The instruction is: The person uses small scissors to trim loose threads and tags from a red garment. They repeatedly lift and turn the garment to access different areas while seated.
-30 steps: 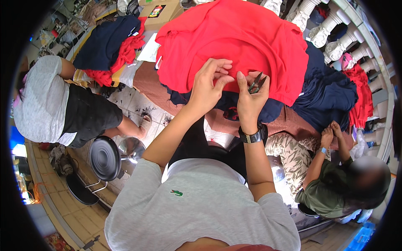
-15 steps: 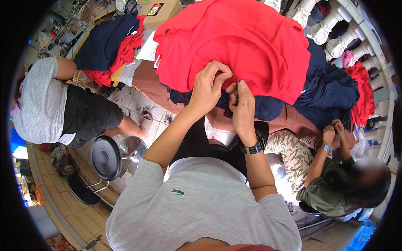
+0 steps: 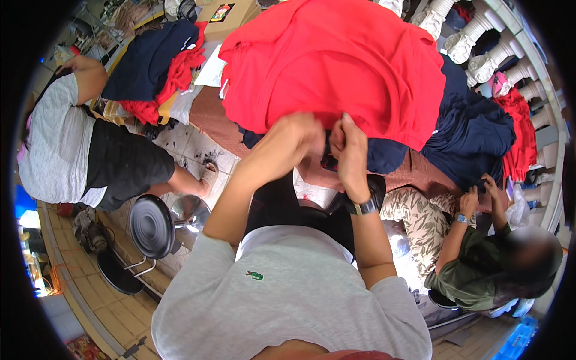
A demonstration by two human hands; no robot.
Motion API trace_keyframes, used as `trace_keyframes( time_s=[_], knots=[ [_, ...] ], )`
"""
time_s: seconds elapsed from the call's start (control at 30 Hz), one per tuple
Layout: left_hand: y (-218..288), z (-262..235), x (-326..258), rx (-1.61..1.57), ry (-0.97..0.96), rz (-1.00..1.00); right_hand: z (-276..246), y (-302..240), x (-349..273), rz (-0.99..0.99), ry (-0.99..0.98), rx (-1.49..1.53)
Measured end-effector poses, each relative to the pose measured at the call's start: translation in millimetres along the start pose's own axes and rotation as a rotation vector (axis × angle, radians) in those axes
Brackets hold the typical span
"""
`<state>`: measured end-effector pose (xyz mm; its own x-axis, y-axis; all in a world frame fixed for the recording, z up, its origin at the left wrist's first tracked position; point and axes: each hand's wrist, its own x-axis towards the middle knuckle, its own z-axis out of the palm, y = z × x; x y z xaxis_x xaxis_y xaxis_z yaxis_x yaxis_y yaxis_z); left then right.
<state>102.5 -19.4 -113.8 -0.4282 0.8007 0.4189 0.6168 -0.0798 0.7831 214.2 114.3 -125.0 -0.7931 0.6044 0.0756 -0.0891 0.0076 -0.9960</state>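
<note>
A large red garment (image 3: 336, 66) lies spread over a cloth-covered table (image 3: 207, 117) in front of me. Both my hands meet at its near hem. My left hand (image 3: 293, 139) pinches the red fabric's edge. My right hand (image 3: 349, 150), with a dark watch (image 3: 363, 207) on the wrist, is closed close beside it, fingers pointing up. A small dark tool (image 3: 328, 161) shows between the two hands, mostly hidden. Navy cloth (image 3: 384, 155) lies under the red garment right by my right hand.
A person in a grey top (image 3: 51, 144) bends at the left. Another in a green shirt (image 3: 480, 270) sits at the right handling navy garments (image 3: 474, 129). A round black stool (image 3: 151, 225) stands lower left. More navy and red clothes (image 3: 159, 63), a cardboard box (image 3: 231, 12) and white balusters (image 3: 474, 39) lie beyond.
My hands have closed in on each other at the red hem. The right hand turned, so the dark tool it held up a second ago is now mostly hidden.
</note>
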Motion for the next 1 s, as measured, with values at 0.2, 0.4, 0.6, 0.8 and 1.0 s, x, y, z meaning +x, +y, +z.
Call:
trace_keyframes(
  time_s=[0.2,0.4,0.6,0.8,1.0],
  knots=[
    [27,-34,-28,0.724,0.273,-0.022,-24,-37,-15,-0.37,0.304,-0.46],
    [-9,-69,-43,0.762,0.341,0.086,-76,-44,5,-0.792,0.399,-1.058],
    [-8,-68,-48,0.673,0.31,0.177,-44,-42,-19,-0.521,0.238,-0.708],
    [13,-51,-31,0.53,0.426,0.249,20,5,-4,-0.076,0.129,-0.025],
    [-11,7,7,0.23,0.467,0.211,26,14,5,-0.007,0.105,0.27]
  ],
)
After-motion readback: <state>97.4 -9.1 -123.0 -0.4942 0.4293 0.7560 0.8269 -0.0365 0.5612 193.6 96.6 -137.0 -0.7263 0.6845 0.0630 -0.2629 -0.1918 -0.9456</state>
